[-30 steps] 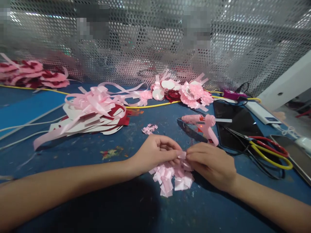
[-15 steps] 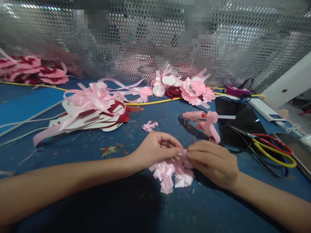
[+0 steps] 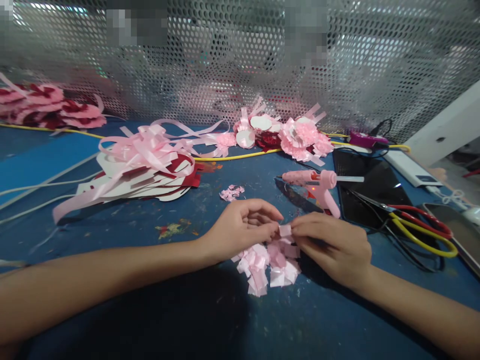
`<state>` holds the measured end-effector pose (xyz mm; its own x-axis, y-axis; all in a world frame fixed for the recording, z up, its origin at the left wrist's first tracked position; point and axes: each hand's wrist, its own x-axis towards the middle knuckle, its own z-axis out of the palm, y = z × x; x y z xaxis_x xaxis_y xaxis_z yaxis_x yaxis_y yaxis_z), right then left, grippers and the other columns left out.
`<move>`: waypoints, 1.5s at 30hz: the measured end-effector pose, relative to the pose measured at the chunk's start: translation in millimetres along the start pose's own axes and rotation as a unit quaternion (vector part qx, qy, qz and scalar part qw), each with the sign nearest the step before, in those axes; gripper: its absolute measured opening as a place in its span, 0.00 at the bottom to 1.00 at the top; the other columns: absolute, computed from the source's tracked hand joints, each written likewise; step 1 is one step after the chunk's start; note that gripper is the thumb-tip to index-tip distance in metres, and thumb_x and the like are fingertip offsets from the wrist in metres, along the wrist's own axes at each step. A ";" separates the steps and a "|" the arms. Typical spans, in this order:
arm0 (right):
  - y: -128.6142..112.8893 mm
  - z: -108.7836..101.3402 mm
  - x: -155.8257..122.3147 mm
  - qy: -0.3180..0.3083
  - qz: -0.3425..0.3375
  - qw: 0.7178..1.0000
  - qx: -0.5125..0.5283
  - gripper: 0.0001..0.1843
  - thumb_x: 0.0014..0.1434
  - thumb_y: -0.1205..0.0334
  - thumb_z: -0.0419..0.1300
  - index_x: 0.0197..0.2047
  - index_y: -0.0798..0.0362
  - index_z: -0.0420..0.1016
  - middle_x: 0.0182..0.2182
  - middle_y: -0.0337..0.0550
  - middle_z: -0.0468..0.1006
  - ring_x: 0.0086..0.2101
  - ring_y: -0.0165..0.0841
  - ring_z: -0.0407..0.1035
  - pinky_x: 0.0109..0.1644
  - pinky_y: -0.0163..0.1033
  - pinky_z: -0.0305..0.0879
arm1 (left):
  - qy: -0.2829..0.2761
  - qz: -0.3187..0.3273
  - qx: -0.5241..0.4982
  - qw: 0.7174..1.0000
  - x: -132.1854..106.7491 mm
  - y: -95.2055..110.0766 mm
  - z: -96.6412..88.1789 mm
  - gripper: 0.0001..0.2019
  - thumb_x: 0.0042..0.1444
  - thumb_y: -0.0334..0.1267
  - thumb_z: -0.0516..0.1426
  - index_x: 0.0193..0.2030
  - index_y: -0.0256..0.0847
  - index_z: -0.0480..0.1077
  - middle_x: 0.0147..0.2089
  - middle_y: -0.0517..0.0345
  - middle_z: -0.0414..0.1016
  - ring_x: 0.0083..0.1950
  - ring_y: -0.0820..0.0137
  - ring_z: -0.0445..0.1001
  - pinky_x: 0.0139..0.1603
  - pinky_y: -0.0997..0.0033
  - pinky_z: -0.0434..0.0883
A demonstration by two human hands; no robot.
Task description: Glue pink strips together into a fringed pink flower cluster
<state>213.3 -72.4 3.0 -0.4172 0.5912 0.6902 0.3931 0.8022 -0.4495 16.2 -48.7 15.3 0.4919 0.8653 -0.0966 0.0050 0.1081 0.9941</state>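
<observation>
A small pink ribbon piece (image 3: 285, 230) is stretched between my two hands, just above the table. My left hand (image 3: 245, 227) pinches its left end between thumb and a finger, with the index finger lifted and curved. My right hand (image 3: 333, 245) grips the right end with its fingertips. Below them lies a loose pile of cut pink ribbon pieces (image 3: 257, 270) on the blue table. The fingers hide the pile's upper part. Beyond my left hand sits a little heap of pink scraps (image 3: 231, 193).
A pink glue gun (image 3: 311, 179) stands behind my right hand. Red-and-yellow-handled scissors (image 3: 420, 225) lie on a black tablet (image 3: 363, 190). Pink bows over white-and-red cutouts (image 3: 161, 185) are at left. Ribbon rosettes (image 3: 300, 137) rest by the perforated metal panel (image 3: 225, 65).
My hands have drawn slightly apart and up, and a flat ribbon piece now shows between them. My left index finger has lifted. The other things stay put.
</observation>
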 end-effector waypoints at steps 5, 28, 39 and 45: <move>0.1 -0.7 -1.8 0.009 0.030 1.000 0.000 0.08 0.54 0.76 0.59 0.35 0.55 0.74 0.31 0.43 0.80 0.33 0.28 0.75 0.39 0.32 0.72 | -0.004 0.081 0.096 0.992 -6.9 -4.2 1.4 0.16 0.44 0.25 0.60 0.42 0.37 0.69 0.31 0.60 0.78 0.32 0.77 0.78 0.34 0.84 0.73; -2.5 -1.5 0.7 -0.009 0.010 1.000 -0.019 0.06 0.57 0.70 0.59 0.36 0.52 0.75 0.29 0.40 0.81 0.29 0.29 0.76 0.33 0.32 0.74 | 0.015 0.271 0.272 0.923 -8.2 0.9 -2.2 0.04 0.53 0.31 0.59 0.32 0.39 0.77 0.32 0.55 0.80 0.34 0.73 0.78 0.37 0.76 0.73; -4.4 -0.7 1.8 0.001 0.022 1.000 0.022 0.06 0.55 0.73 0.60 0.35 0.54 0.75 0.29 0.42 0.80 0.32 0.29 0.75 0.36 0.32 0.74 | 0.013 0.268 0.253 0.929 -7.9 -0.2 -2.2 0.04 0.53 0.31 0.59 0.32 0.39 0.77 0.33 0.54 0.80 0.35 0.72 0.78 0.38 0.76 0.74; -4.2 -0.6 1.4 0.007 0.024 1.000 0.017 0.07 0.55 0.72 0.60 0.35 0.52 0.75 0.30 0.42 0.80 0.32 0.30 0.76 0.36 0.35 0.74 | 0.013 0.262 0.258 0.930 -8.0 -3.3 -2.7 0.03 0.52 0.31 0.60 0.32 0.38 0.76 0.33 0.54 0.80 0.34 0.72 0.78 0.36 0.76 0.73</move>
<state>211.6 -75.0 6.2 -0.3871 0.6278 0.6753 0.3845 0.7756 -0.5006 9.9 -54.7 12.6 0.5229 0.7451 0.4141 0.1905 -0.5756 0.7952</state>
